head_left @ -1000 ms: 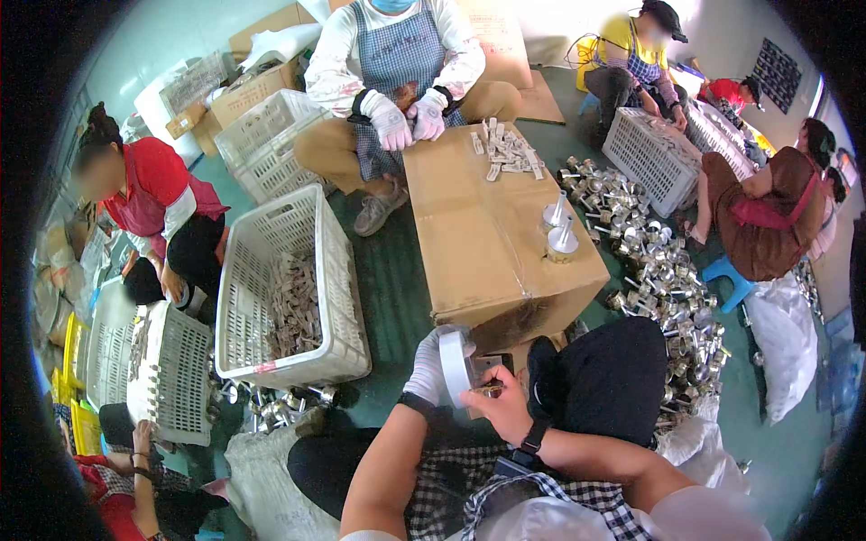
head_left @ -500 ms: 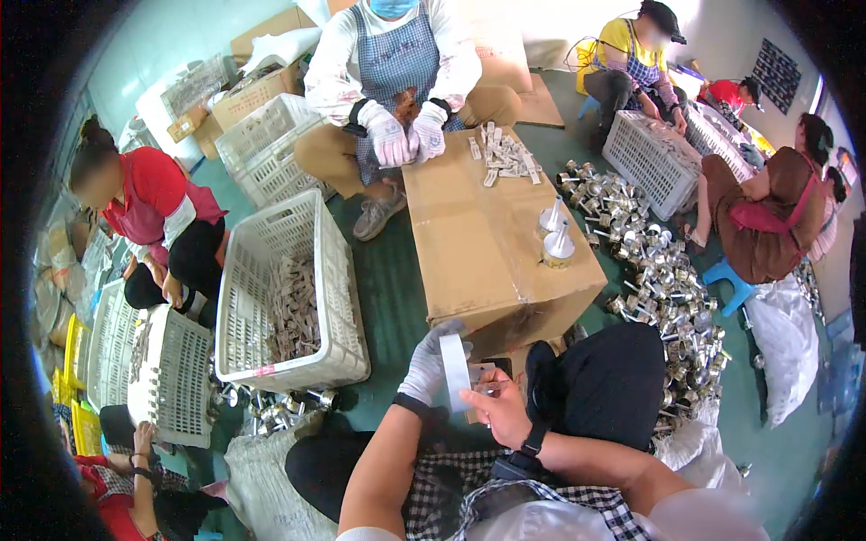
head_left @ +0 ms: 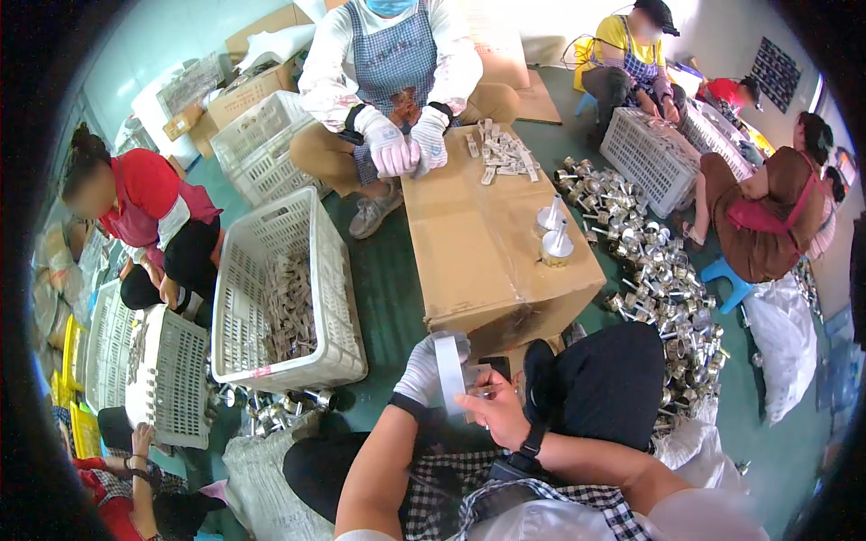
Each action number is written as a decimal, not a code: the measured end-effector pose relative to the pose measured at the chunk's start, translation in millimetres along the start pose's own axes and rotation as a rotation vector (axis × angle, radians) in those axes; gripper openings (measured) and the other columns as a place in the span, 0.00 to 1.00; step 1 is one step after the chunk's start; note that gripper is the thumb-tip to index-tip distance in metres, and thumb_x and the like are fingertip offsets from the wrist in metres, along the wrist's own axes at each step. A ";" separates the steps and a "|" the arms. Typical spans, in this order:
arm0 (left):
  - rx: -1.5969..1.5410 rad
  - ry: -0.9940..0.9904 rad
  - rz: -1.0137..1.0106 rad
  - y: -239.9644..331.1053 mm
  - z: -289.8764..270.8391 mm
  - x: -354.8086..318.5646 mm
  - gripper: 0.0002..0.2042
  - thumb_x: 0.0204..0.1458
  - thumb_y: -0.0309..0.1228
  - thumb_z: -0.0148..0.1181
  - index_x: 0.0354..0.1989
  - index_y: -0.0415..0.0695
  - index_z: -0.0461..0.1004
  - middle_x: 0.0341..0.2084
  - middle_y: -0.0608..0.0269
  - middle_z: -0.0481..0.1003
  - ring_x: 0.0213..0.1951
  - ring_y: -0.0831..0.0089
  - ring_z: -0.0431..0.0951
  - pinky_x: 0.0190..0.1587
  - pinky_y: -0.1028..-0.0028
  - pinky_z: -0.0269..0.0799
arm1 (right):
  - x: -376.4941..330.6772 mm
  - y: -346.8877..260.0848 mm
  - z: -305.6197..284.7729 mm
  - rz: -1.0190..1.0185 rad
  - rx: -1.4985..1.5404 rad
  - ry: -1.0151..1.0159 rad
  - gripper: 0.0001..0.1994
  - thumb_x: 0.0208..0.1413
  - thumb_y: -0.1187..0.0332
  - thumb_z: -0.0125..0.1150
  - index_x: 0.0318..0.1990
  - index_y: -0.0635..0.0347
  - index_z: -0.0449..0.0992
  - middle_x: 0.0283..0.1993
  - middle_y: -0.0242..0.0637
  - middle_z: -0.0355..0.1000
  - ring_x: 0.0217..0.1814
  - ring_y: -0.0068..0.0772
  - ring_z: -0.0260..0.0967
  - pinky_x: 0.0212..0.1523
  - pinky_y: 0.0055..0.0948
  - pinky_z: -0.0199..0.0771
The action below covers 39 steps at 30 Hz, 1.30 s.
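My left hand (head_left: pixel 418 371), in a pale glove, is closed round a wide white strip (head_left: pixel 449 374) that looks like a tape roll seen edge-on. My bare right hand (head_left: pixel 502 417) is closed beside it, its thumb tip against the strip's lower right edge. Something small and shiny shows at the curled right fingers, too small to name. Beyond my hands stands a cardboard box (head_left: pixel 460 261). On its top lie flat pale strip-like pieces (head_left: pixel 510 155) in a loose heap, and two round metal parts with white stems (head_left: pixel 557 243) stand upright near its right edge.
Across the box sits a co-worker with gloved hands (head_left: pixel 401 149) together at its edge. A white crate (head_left: pixel 352 334) of flat pieces stands left. Metal parts (head_left: pixel 667 298) are heaped on the floor to the right, near a white sack (head_left: pixel 783 352). Other people sit on both sides.
Both my hands have shifted very slightly, the white strip with them, and keep the same hold. The whole view has moved a little. The co-worker across the box keeps hands together.
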State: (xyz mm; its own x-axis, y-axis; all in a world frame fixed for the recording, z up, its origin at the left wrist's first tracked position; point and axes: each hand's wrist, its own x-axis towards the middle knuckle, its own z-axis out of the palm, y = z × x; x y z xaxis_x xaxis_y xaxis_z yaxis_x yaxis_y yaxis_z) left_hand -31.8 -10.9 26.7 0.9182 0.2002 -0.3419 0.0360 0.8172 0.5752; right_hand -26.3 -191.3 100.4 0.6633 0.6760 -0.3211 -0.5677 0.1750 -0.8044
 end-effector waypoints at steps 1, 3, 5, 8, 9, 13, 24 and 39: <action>-0.002 0.000 0.001 0.0 -0.4 0.4 0.10 0.53 0.24 0.47 0.40 0.35 0.72 0.35 0.50 0.76 0.37 0.60 0.77 0.41 0.67 0.76 | 0.3 0.9 -0.3 0.008 -0.011 0.002 0.17 0.42 0.70 0.69 0.36 0.57 0.65 0.27 0.27 0.69 0.18 0.11 0.55 0.14 0.15 0.52; -0.082 0.049 -0.047 0.0 -0.7 1.6 0.10 0.52 0.25 0.49 0.39 0.35 0.72 0.34 0.49 0.76 0.36 0.59 0.77 0.39 0.66 0.76 | 0.2 1.4 -0.3 0.018 -0.024 0.004 0.17 0.42 0.70 0.69 0.36 0.57 0.65 0.27 0.27 0.68 0.18 0.11 0.55 0.14 0.15 0.52; -0.005 0.097 -0.018 -0.9 5.3 0.1 0.10 0.52 0.26 0.49 0.39 0.34 0.72 0.34 0.49 0.76 0.35 0.58 0.77 0.38 0.65 0.76 | 0.2 -0.6 -0.3 0.023 -0.030 0.007 0.17 0.42 0.70 0.70 0.36 0.57 0.65 0.27 0.27 0.68 0.18 0.12 0.55 0.14 0.15 0.52; 0.114 0.161 0.034 -3.9 8.0 -0.2 0.11 0.51 0.28 0.50 0.38 0.34 0.72 0.33 0.48 0.76 0.33 0.57 0.76 0.37 0.64 0.75 | 0.0 -1.2 -0.2 0.025 -0.048 0.008 0.17 0.42 0.70 0.70 0.35 0.57 0.65 0.27 0.27 0.68 0.18 0.12 0.56 0.15 0.14 0.52; 0.134 0.168 0.046 -3.8 7.9 -0.2 0.11 0.51 0.29 0.50 0.38 0.33 0.72 0.32 0.48 0.76 0.33 0.57 0.76 0.37 0.63 0.75 | 0.0 -1.1 -0.1 0.025 -0.054 0.007 0.17 0.42 0.69 0.70 0.35 0.57 0.65 0.28 0.27 0.68 0.19 0.12 0.56 0.15 0.14 0.52; 0.100 0.186 0.028 -2.5 8.2 -1.4 0.11 0.51 0.29 0.50 0.37 0.33 0.72 0.32 0.47 0.76 0.32 0.56 0.76 0.37 0.62 0.75 | -0.5 0.0 -0.3 0.032 -0.071 -0.004 0.17 0.42 0.69 0.70 0.35 0.57 0.65 0.28 0.27 0.69 0.19 0.12 0.56 0.15 0.15 0.53; 0.120 0.232 0.034 -5.0 28.0 -12.1 0.09 0.51 0.29 0.50 0.35 0.37 0.73 0.26 0.57 0.75 0.24 0.66 0.74 0.26 0.73 0.73 | 0.0 2.3 -1.9 0.022 -0.157 -0.011 0.18 0.41 0.69 0.70 0.35 0.58 0.66 0.29 0.29 0.71 0.20 0.12 0.59 0.16 0.15 0.54; 0.021 0.198 -0.072 -17.5 19.0 -8.5 0.08 0.48 0.25 0.50 0.33 0.37 0.75 0.28 0.57 0.77 0.30 0.65 0.76 0.36 0.70 0.73 | 4.9 -70.1 -12.6 -0.270 -0.628 0.107 0.18 0.38 0.77 0.70 0.30 0.57 0.62 0.21 0.27 0.64 0.19 0.17 0.62 0.18 0.18 0.60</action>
State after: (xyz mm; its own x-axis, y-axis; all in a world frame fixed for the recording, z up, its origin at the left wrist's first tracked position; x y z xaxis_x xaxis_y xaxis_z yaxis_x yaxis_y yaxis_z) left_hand -32.7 -37.1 33.7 0.8175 0.2457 -0.5208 0.1086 0.8224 0.5584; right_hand 22.9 -209.3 148.9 0.8042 0.5874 -0.0905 -0.0074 -0.1423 -0.9898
